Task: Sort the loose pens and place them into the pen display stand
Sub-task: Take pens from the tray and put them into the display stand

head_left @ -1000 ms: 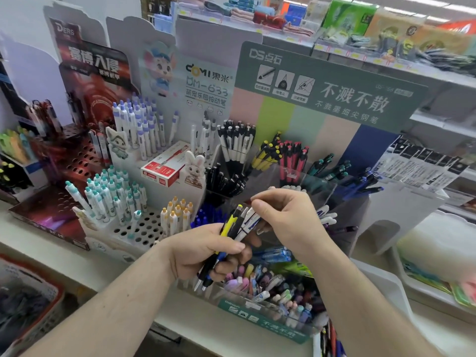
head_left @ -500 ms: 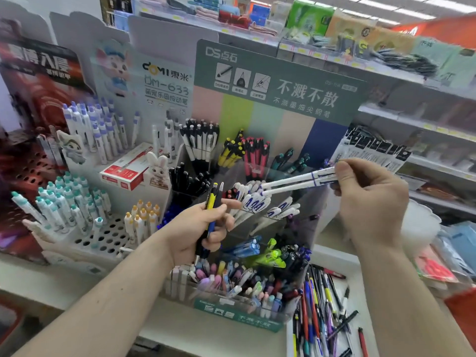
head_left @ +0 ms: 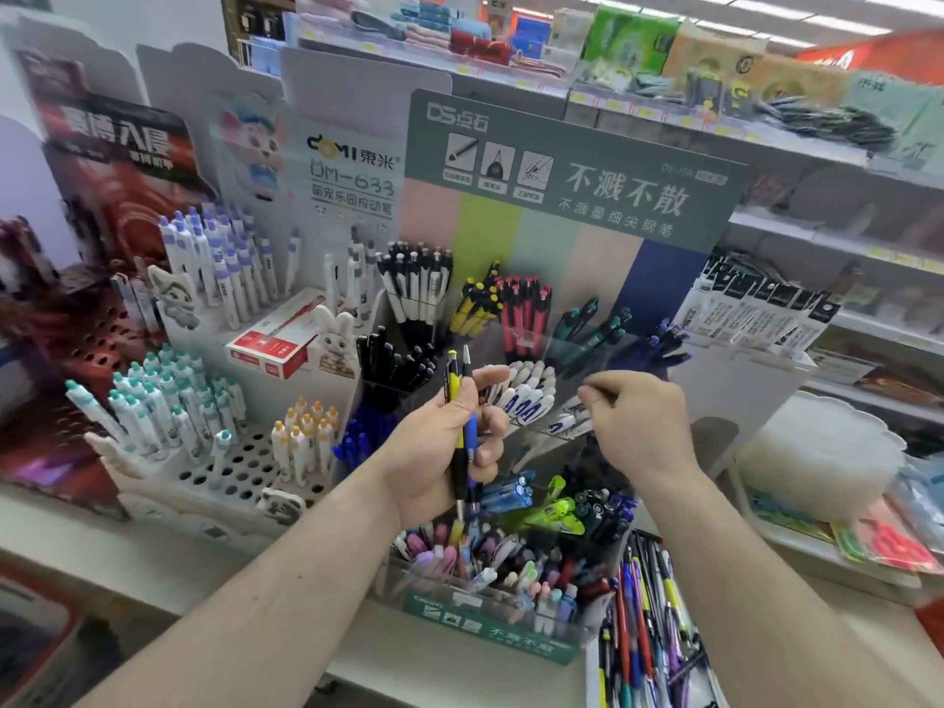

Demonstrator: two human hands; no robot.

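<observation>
Left grip (head_left: 449, 442) clasps two slim plastic pens (head_left: 462, 426); right grip (head_left: 638, 416) curled, contents unclear.

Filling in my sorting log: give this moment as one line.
left hand: holds yellow pen, blue pen | right hand: at white pens compartment | stand: partly filled

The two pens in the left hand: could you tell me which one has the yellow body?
The yellow pen, on the thumb side of the left hand, topped by a yellow cap. The blue pen beside it has a blue barrel and a grey upper end.
</observation>
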